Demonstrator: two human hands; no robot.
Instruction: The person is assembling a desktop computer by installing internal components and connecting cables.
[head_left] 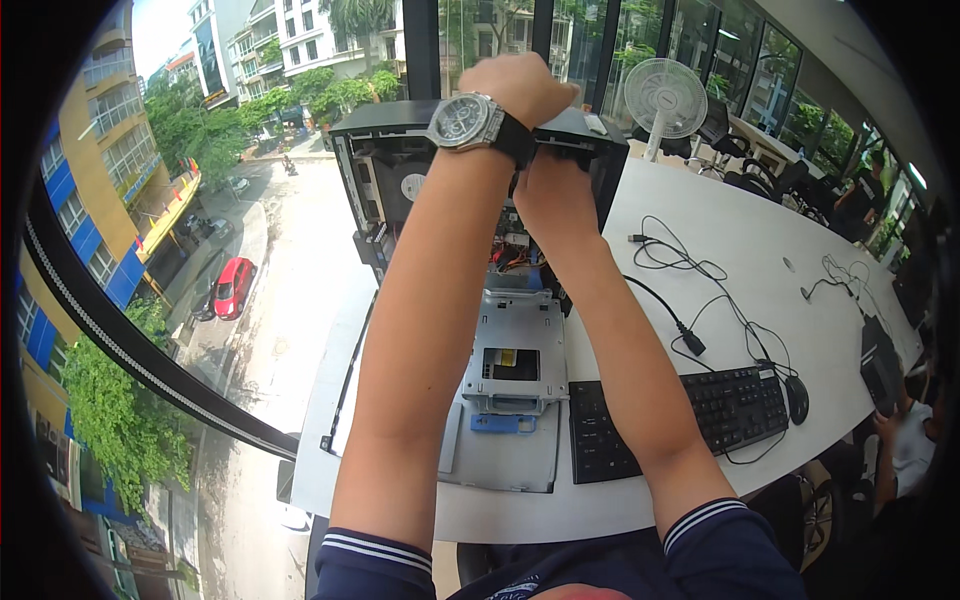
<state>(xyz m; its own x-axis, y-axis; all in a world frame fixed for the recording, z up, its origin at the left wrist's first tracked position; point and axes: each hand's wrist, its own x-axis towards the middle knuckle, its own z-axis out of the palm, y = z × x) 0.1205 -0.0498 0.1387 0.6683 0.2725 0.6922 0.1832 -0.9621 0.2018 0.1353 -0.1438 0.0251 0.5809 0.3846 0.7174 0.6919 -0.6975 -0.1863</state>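
A black desktop computer case [372, 122] stands on the white table with its inside exposed. My left hand [515, 85], with a watch [466, 121] on its wrist, is at the top edge of the case. Its fingers are mostly hidden beyond the back of the hand. Lower and to the right, my right hand [556, 195] reaches into the case's right side, its fingers out of sight. Coloured wires [515, 258] show between my forearms. In front of the case lies a grey metal drive cage [518, 335] with a blue latch [503, 424].
A flat metal panel [535, 465] lies under the cage. To the right are a black keyboard [735, 405], a mouse [796, 399] and a loose power cable [690, 338]. A white fan [664, 100] stands beyond the table [640, 500]. Large windows border the left side.
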